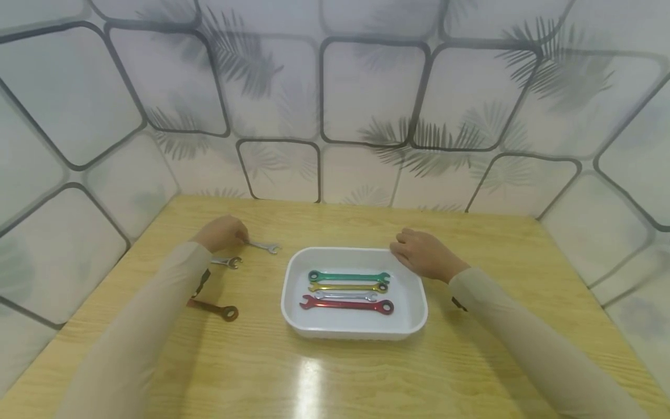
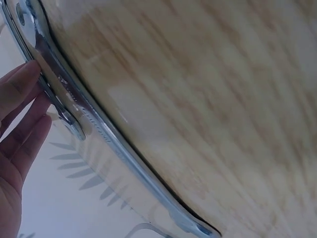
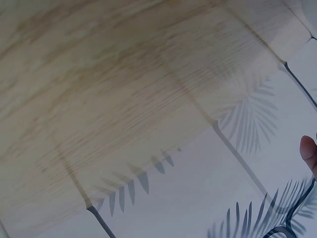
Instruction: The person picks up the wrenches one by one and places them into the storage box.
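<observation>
My left hand [image 1: 222,233] pinches a small silver wrench [image 1: 264,247] at the back left of the table, with the open jaw pointing right. Beside it lies a longer silver wrench [image 2: 106,126], partly hidden by my sleeve in the head view. My right hand [image 1: 426,254], fingers loosely curled, is at the back right corner of a white tray [image 1: 356,333] and overlaps its rim. Only one fingertip [image 3: 308,148] shows in the right wrist view. In the tray lie a green wrench [image 1: 348,277], a yellow wrench [image 1: 348,287], a silver wrench [image 1: 345,297] and a red wrench [image 1: 345,304].
Nearer the front left, a brownish-red wrench [image 1: 211,308] lies on the wooden table [image 1: 251,372], one end under my left sleeve [image 1: 141,326]. A patterned wall [image 1: 366,174] with leaf prints and dark lines closes off the back and both sides.
</observation>
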`<state>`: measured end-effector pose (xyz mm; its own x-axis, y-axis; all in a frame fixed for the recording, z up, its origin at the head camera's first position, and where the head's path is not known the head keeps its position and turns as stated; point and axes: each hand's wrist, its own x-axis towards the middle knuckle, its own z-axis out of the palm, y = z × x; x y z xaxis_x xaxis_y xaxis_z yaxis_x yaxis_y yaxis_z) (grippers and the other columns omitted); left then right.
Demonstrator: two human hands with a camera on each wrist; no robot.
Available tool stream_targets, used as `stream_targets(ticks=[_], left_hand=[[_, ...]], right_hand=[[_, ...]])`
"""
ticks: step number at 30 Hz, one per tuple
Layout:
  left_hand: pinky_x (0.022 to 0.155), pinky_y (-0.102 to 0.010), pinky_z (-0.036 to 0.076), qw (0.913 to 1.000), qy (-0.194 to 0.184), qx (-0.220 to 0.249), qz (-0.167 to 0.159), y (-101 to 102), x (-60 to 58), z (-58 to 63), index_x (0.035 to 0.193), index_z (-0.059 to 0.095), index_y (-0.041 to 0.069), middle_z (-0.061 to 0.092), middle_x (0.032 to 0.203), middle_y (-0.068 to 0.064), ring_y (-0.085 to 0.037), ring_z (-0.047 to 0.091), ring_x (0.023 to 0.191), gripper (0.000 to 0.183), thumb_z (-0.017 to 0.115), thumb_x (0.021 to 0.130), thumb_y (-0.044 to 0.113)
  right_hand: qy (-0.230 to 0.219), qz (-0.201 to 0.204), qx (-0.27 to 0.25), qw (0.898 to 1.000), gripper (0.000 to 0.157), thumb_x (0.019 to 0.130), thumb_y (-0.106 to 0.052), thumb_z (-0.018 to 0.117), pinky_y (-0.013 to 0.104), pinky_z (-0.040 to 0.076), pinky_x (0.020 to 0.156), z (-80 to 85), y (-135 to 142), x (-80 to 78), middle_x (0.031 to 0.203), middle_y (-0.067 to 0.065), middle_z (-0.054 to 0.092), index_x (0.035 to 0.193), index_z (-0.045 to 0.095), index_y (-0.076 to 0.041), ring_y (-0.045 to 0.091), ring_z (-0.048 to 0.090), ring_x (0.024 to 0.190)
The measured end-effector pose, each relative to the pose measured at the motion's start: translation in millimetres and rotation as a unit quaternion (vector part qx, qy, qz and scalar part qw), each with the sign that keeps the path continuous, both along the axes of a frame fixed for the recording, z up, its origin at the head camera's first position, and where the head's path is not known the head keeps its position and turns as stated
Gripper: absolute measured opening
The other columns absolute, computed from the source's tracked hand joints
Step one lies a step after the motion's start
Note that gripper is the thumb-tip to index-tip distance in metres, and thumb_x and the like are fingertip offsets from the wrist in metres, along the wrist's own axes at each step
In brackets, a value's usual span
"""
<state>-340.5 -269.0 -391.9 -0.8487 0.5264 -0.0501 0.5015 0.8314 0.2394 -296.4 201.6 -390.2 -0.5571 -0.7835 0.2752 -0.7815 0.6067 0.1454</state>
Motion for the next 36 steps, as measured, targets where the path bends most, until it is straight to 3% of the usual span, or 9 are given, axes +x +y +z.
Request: stream_targets(ticks=[4,9,14,21,36], left_hand=[[0.089,-0.047,0.05,0.9999,0.007,0.011,0.0,-1.3,2.0,-0.1,0.089,0.072,0.005,0.072,0.096,-0.015,-0.032,0.066,0.092,0.012,0.068,0.078,0.002],[0.088,-0.048,0.051,0.9996,-0.009,0.028,0.004,-10.8,1.5,-0.4,0.092,0.071,0.002,0.071,0.097,-0.018,-0.033,0.066,0.091,0.014,0.067,0.078,0.001],[0.084,-0.044,0.053,0.9984,-0.013,0.053,-0.018,-20.2,-6.6,-9.5,0.089,0.071,0.003,0.071,0.093,-0.016,-0.029,0.067,0.086,0.013,0.067,0.077,-0.001],[0.083,-0.044,0.054,0.9983,-0.002,0.044,-0.036,-17.2,-6.9,-7.1,0.086,0.07,0.002,0.071,0.09,-0.015,-0.03,0.068,0.085,0.012,0.069,0.075,-0.002],[0.083,-0.044,0.054,0.9988,-0.016,0.046,-0.002,-5.7,0.2,-4.8,0.089,0.072,0.003,0.072,0.093,-0.015,-0.03,0.067,0.087,0.013,0.069,0.076,0.001]], right_hand=[[-0.006,-0.005,0.002,1.0,0.013,0.091,-0.016,0.053,0.022,0.035,0.056,0.4,-0.6,0.6,0.067,-0.002,0.042,0.079,0.054,-0.013,0.011,0.037,0.063],[-0.003,-0.003,-0.002,1.0,0.013,0.091,-0.016,0.053,0.022,0.035,0.056,0.6,-1.6,1.7,0.067,-0.002,0.043,0.079,0.054,-0.014,0.011,0.036,0.064],[-0.013,-0.01,0.0,1.0,0.012,0.091,-0.017,0.053,0.021,0.034,0.056,1.1,-1.0,2.7,0.068,-0.002,0.042,0.079,0.054,-0.014,0.01,0.036,0.065],[-0.015,-0.019,0.003,1.0,0.013,0.092,-0.018,0.053,0.021,0.033,0.056,0.8,-0.7,2.6,0.068,-0.003,0.041,0.079,0.053,-0.014,0.01,0.035,0.065],[-0.011,-0.011,-0.008,1.0,0.012,0.091,-0.016,0.053,0.021,0.033,0.055,-1.6,0.3,1.3,0.068,-0.002,0.041,0.079,0.053,-0.014,0.01,0.035,0.065]])
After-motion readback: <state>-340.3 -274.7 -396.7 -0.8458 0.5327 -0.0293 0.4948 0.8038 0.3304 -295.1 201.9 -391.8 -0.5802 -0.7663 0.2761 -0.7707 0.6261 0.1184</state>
